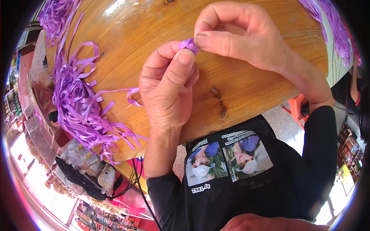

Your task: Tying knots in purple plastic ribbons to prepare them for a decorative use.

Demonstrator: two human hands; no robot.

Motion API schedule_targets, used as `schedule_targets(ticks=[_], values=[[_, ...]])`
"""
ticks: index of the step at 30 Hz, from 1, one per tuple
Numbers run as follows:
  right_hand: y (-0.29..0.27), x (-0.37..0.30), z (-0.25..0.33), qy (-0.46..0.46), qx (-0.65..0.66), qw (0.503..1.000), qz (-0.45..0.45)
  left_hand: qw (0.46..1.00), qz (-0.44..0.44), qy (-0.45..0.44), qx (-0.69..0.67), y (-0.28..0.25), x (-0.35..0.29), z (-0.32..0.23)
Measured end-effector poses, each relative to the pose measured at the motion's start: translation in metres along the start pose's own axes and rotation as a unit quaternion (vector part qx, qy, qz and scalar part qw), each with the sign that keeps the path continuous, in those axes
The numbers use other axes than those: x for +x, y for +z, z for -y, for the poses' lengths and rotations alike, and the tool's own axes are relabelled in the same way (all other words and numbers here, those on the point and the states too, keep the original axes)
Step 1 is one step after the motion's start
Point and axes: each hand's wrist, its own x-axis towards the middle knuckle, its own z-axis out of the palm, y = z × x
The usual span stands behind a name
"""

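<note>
Above the table, my left hand pinches a small folded piece of purple ribbon between thumb and fingers. My right hand meets it from the right, thumb and forefinger pressed together at the ribbon's upper right edge. A loose loop of purple ribbon shows behind my left hand, by the wrist side. How the ribbon is folded inside the fingers is partly hidden.
A big tangle of purple ribbon lies along the left edge of the wooden table. More purple ribbon sits at the far left, and another bunch at the far right. An orange stool stands beyond the table's right edge.
</note>
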Motion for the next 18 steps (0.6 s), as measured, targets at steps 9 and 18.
schedule_targets(ticks=[9, 18], values=[[-0.017, 0.033, 0.003, -0.629, -0.419, 0.655, 0.023, 0.998, -0.023, 0.031, 0.04, 0.0, -0.001, 0.002], [-0.013, -0.004, -0.017, -0.392, -0.372, 0.84, -0.034, 0.98, -0.04, 0.069, 0.184, 0.008, -0.003, 0.003]])
